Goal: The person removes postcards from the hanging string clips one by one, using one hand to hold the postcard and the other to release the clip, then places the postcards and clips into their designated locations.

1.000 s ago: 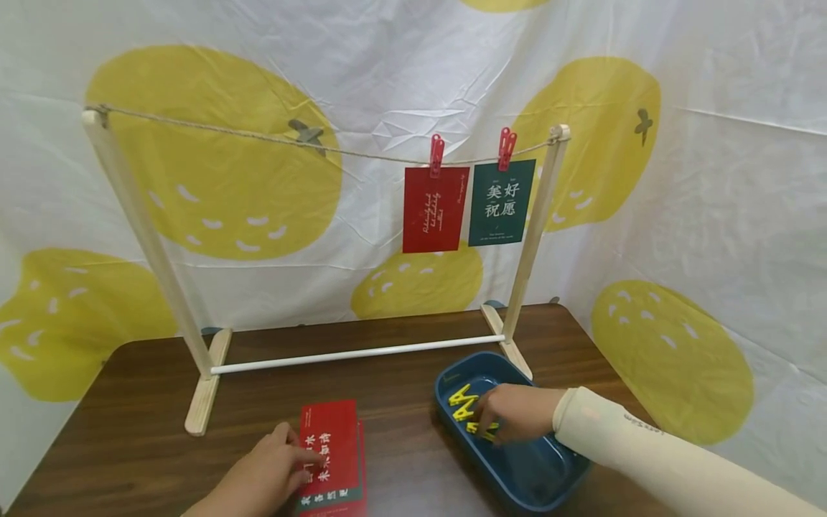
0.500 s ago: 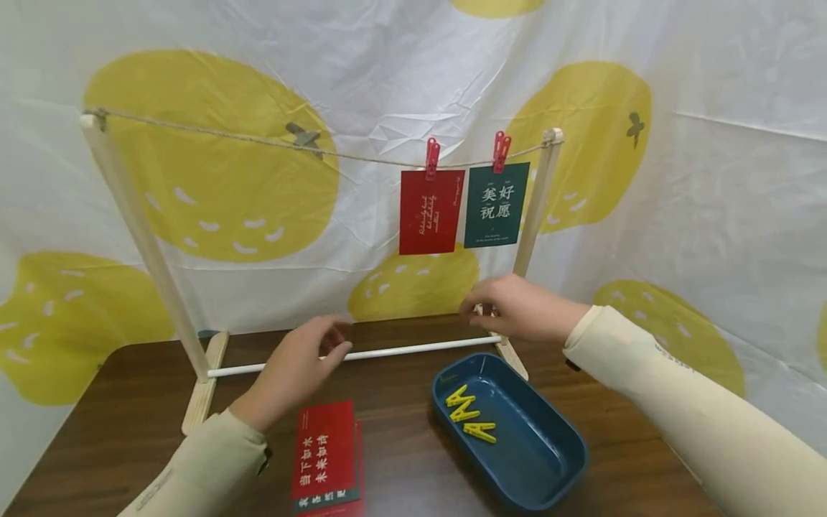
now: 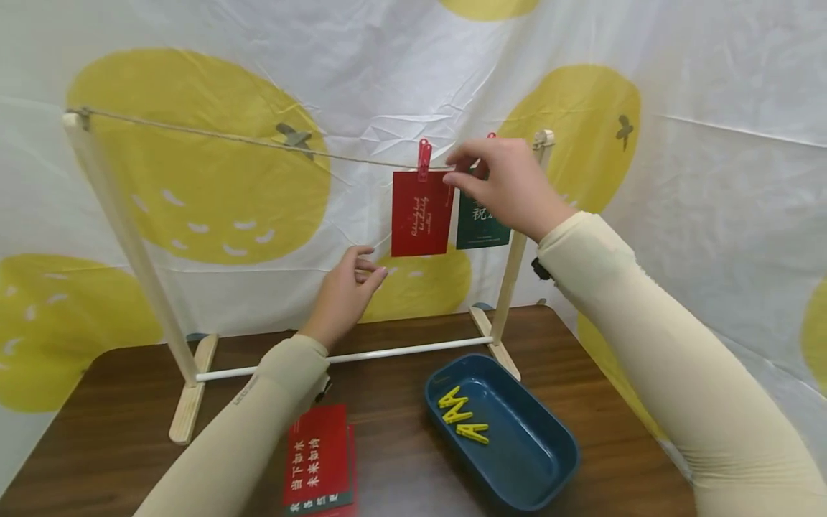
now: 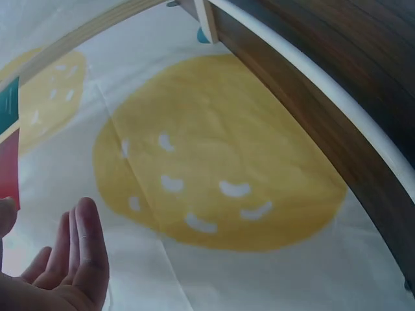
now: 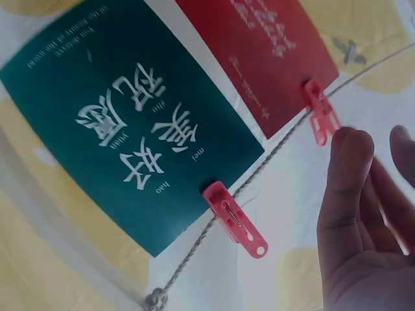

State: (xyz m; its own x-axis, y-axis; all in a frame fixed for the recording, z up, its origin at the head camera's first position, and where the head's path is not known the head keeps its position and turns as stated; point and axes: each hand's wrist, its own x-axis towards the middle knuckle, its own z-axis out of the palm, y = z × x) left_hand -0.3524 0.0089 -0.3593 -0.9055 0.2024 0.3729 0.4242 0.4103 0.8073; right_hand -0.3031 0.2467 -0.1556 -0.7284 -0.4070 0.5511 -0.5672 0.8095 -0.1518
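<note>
In the head view my right hand [image 3: 507, 183] is raised at the string line, in front of the green card [image 3: 483, 228] and close to the red card's upper right corner. Its fingers are loosely bent with nothing between them. The red card [image 3: 420, 226] hangs from a pink clothespin [image 3: 423, 159]. Another pink clothespin [image 5: 235, 220] holds the green card on the string [image 5: 272, 154], as the right wrist view shows. My left hand [image 3: 342, 298] is lifted below and left of the red card, its fingers loose and apart from it.
A blue tray [image 3: 543, 449] with several yellow clothespins [image 3: 456, 413] stands at the table's right. A stack of red and green cards [image 3: 319, 456] lies at the front, partly behind my left sleeve. The wooden rack [image 3: 136, 237] has a white bottom bar [image 3: 394, 352].
Both hands have left the stack and the tray and risen towards the hanging cards. My right hand now covers part of the green card. The yellow clothespins stay in the tray.
</note>
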